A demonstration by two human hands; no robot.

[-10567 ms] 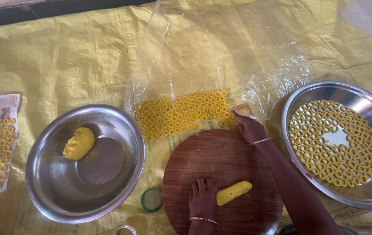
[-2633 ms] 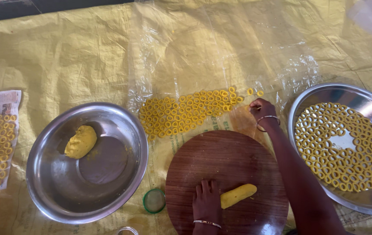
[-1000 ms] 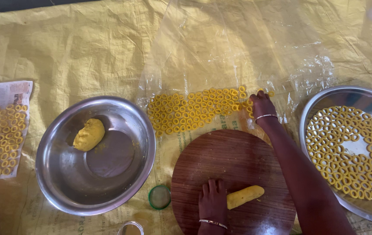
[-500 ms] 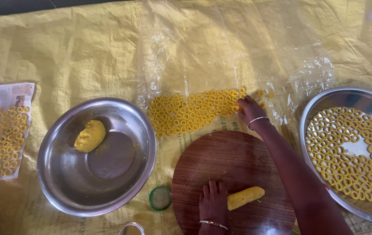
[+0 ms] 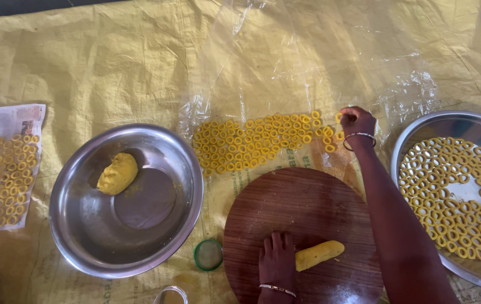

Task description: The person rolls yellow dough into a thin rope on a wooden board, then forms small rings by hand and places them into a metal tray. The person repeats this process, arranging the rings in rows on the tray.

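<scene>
My left hand (image 5: 277, 260) lies flat on the round wooden board (image 5: 302, 208), fingers apart, its side touching a short yellow dough roll (image 5: 319, 254). My right hand (image 5: 357, 123) reaches beyond the board with its fingers pinched on a small yellow dough ring (image 5: 339, 117) at the right end of the patch of dough rings (image 5: 260, 141) laid on clear plastic sheet (image 5: 285, 73). A bangle circles each wrist.
A steel bowl (image 5: 83, 225) at left holds a yellow dough lump (image 5: 117, 173). A steel plate (image 5: 415, 146) at right is covered with rings. More rings lie on newspaper (image 5: 4, 118) at far left. A small green lid (image 5: 208, 254) sits by the board. Yellow sheeting (image 5: 111, 62) covers the floor.
My right hand moved right along the ring patch, from its upper right edge to the far right end. The left hand stayed on the board beside the roll.
</scene>
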